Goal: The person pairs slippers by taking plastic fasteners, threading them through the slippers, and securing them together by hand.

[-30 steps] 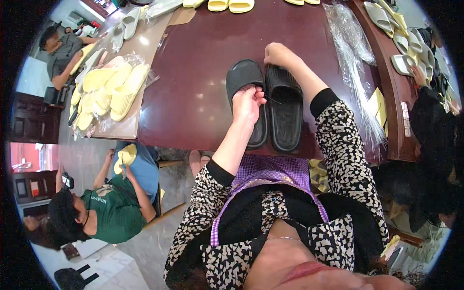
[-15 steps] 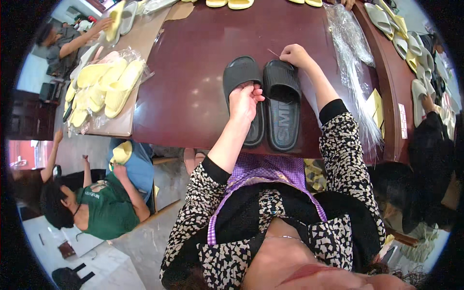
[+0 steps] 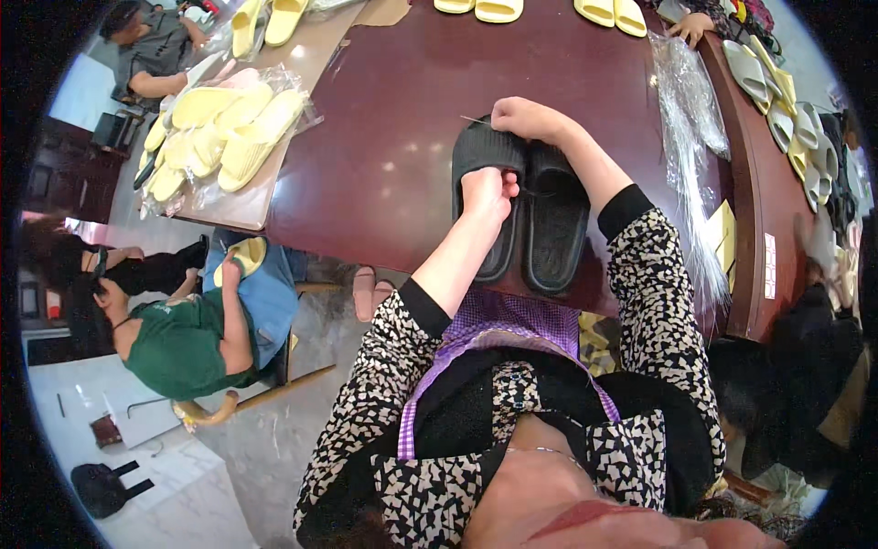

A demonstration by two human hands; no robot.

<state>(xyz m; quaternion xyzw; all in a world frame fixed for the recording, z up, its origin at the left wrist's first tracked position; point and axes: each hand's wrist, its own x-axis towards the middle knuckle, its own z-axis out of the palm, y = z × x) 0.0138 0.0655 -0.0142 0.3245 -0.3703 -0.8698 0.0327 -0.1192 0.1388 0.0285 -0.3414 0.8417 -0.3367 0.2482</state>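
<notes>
Two black slide slippers lie side by side on the dark red table, toes pointing away from me. My left hand [image 3: 487,194] is closed at the opening of the left slipper [image 3: 492,151], its fingers partly hidden under the strap. Over the toe end of the pair, my right hand [image 3: 526,119] is closed in a pinch. A thin pale strand [image 3: 474,120] sticks out leftward from its fingertips, across the left slipper's toe. The right slipper [image 3: 556,233] rests close against the left one, with the right wrist above its toe.
Yellow slippers in clear bags [image 3: 229,137] crowd the side table at left. A bundle of fine clear strands [image 3: 690,197] runs along the table's right side. More yellow slippers [image 3: 613,13] stand at the far edge. A person in green [image 3: 187,343] sits at left; others work around.
My right hand has moved left, from the right slipper's toe toward the left slipper's, with the strand. My left hand stays at the left slipper's strap. The whole view has shifted slightly.
</notes>
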